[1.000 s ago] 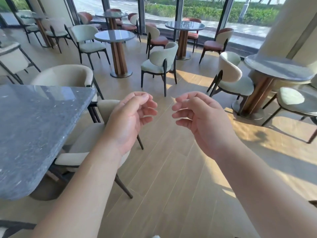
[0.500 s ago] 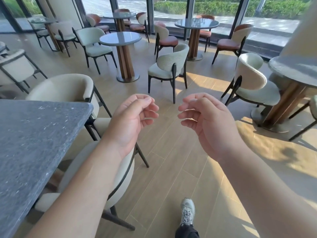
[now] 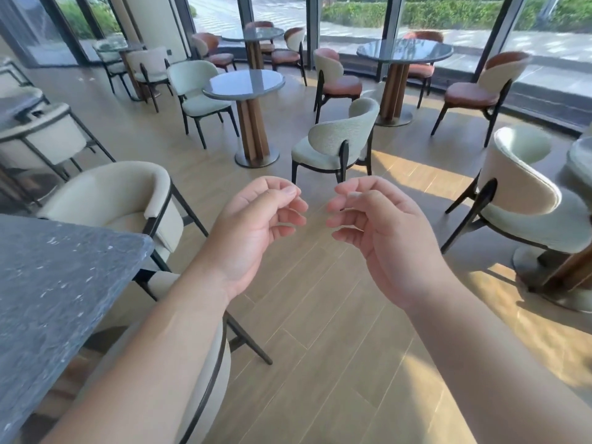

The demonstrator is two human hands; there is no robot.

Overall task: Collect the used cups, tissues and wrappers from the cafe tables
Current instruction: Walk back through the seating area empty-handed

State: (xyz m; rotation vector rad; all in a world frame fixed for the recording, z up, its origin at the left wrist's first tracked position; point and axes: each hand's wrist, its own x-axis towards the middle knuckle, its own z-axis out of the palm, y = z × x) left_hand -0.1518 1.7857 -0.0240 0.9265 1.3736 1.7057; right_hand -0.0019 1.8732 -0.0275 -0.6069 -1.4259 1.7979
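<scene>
Both hands hang in front of the person, loosely curled, palms turned toward each other, holding nothing: the left hand (image 3: 256, 229) and the right hand (image 3: 381, 232) sit near one another without touching, above the wood floor (image 3: 320, 347).

What has changed over the last second is the view, not the hands. The grey slab table (image 3: 57, 283) took up much of the lower left a second ago; now it sits further to the left, and the round tables beyond it come up closer. The small round table (image 3: 245, 83), straight beyond the slab table's far corner, is larger in view than before, and the bigger round table (image 3: 405, 51) beyond it by the window has shifted toward the centre. A shoe that showed at the bottom half a second ago is out of sight again. I judge the person is walking past the slab table into the room, arms held as they were.

For the task this means search, not pickup. No cup, tissue or wrapper shows on any tabletop visible here: the slab table and both round tables look bare, as does the far table (image 3: 253, 33) near the window. A table edge at the right (image 3: 581, 161) is mostly cut off, so what it carries cannot be told.
</scene>
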